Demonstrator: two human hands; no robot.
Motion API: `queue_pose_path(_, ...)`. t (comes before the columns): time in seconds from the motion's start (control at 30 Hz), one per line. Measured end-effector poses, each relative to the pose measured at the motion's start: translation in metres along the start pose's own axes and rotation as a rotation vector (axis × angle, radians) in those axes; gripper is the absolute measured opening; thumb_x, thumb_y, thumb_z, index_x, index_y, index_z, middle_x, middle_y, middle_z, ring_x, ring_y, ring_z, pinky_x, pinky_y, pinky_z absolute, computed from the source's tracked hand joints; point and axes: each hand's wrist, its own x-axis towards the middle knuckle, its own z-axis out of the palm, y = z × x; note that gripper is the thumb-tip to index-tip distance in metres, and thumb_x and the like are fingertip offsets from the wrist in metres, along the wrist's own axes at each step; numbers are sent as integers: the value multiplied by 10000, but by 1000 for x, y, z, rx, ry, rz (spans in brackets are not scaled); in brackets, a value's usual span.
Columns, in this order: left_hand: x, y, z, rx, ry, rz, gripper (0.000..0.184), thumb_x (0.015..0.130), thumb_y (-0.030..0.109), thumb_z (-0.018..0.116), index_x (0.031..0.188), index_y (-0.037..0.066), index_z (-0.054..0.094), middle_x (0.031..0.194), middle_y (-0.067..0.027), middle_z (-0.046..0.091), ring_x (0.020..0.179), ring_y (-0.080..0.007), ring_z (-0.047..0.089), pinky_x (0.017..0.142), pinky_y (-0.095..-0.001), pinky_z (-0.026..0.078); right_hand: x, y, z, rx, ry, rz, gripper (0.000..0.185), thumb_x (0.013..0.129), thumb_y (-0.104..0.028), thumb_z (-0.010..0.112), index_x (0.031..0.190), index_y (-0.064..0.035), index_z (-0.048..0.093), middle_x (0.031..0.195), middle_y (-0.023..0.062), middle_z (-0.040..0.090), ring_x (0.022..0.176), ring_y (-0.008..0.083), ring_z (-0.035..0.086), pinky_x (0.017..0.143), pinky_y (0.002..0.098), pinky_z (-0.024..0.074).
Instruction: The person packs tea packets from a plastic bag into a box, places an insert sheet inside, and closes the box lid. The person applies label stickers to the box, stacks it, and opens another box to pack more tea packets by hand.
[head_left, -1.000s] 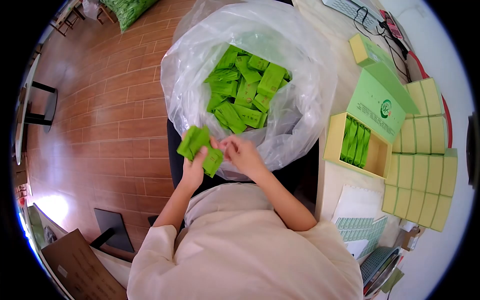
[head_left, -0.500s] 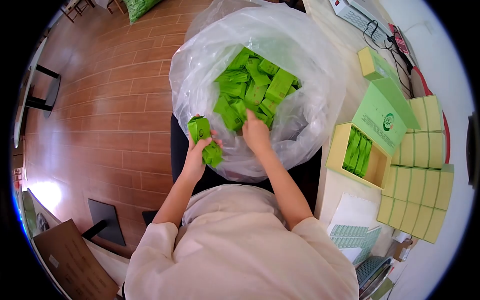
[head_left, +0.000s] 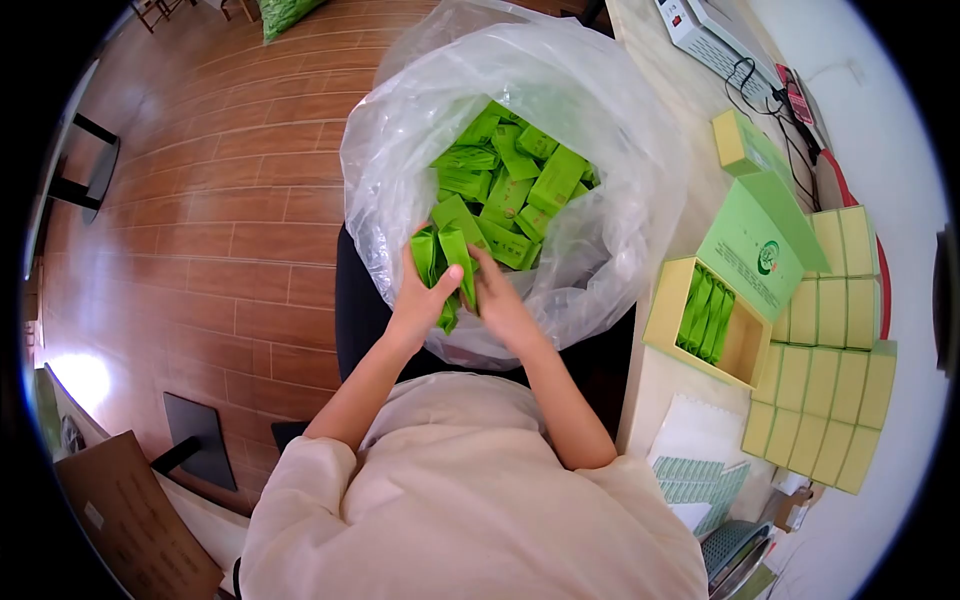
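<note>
My left hand (head_left: 413, 305) is closed around a few small green foil packets (head_left: 424, 256), above the near left rim of a large clear plastic bag (head_left: 635, 150). Beside it my right hand (head_left: 505, 308) grips another green packet (head_left: 456, 252), held upright against those in the left. Fingers partly hide where the packets meet. Inside the bag lies a heap of loose green packets (head_left: 512, 192). On the table to the right, an open box (head_left: 672, 300) with a green lid (head_left: 757, 245) holds several packets in a row at its left side.
Stacked pale yellow boxes (head_left: 820, 400) stand against the wall, with another box (head_left: 735, 142) behind the open one. Sticker sheets (head_left: 690, 480) lie on the table (head_left: 640, 395). A white appliance (head_left: 715, 45) with cables sits at the back. A cardboard box (head_left: 135, 520) is at lower left.
My right hand has come out of the heap with a packet and moved left to my left hand. The left hand has shifted slightly right, so both now meet.
</note>
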Motion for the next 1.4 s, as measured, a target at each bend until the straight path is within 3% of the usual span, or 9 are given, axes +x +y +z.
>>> queue_pose_path(0.03,-2,-1,-2,0,1,0,815,847,284,695,1454,97,184,1347,-129,379,1239,-224,391,1027,-345,345,-2,-3,6,0,-1,0,424,925,-139,455,1336,-59,390,802,62,559,673,200,521,607,315,444)
queue_pose_path(0.1,-8,-5,-6,5,-29,-70,819,842,282,700,1451,96,185,1342,-123,391,1240,-228,396,1034,-353,338,-6,-9,14,-824,-35,25,517,891,-213,523,1356,-54,363,737,117,579,683,274,580,605,377,468)
queue_pose_path(0.17,-13,-13,-16,-7,-27,-80,770,862,234,664,1452,104,187,1316,-118,423,1221,-229,413,1023,-341,350,-6,-12,13,-896,13,-4,561,847,-274,592,1333,-60,410,682,154,580,699,329,608,598,438,477)
queue_pose_path(0.27,-15,-14,-25,-283,114,-190,485,901,120,515,1333,124,295,1160,-95,510,974,-227,600,782,-355,516,14,-14,6,-808,182,-122,506,812,-268,644,1228,-16,503,998,234,635,868,378,626,738,483,497)
queue_pose_path(0.37,-13,-8,-33,-361,188,-188,429,915,168,494,1313,125,340,1155,-97,522,964,-232,623,756,-383,527,41,14,-3,-1091,560,-361,503,745,-276,730,1127,1,555,804,147,617,811,306,615,679,426,486)
queue_pose_path(0.6,-4,-9,-34,-301,197,-145,417,898,155,493,1279,150,326,1099,-106,524,948,-252,619,782,-387,520,55,36,-2,-645,253,59,432,698,-233,758,1024,-19,572,915,161,599,894,345,585,757,427,482)
queue_pose_path(0.87,7,-3,-25,-391,176,-116,475,896,162,507,1312,150,277,1157,-105,496,994,-239,584,830,-390,498,1,-37,8,-565,392,-447,293,735,-68,703,984,-23,557,950,140,587,842,311,597,714,366,485)
queue_pose_path(1.13,17,6,-16,-257,150,76,753,810,117,718,1372,134,217,1183,-74,457,1087,-180,479,906,-341,438,-22,-57,24,-693,243,-595,381,703,4,656,1072,-17,564,1056,135,541,921,324,564,748,391,491)
queue_pose_path(1.4,15,44,-16,-423,35,15,623,843,244,693,1331,117,326,1107,-63,510,1000,-174,528,841,-333,481,-29,-55,16,-465,258,-735,331,731,10,684,1043,-22,580,981,140,594,793,331,601,686,379,504)
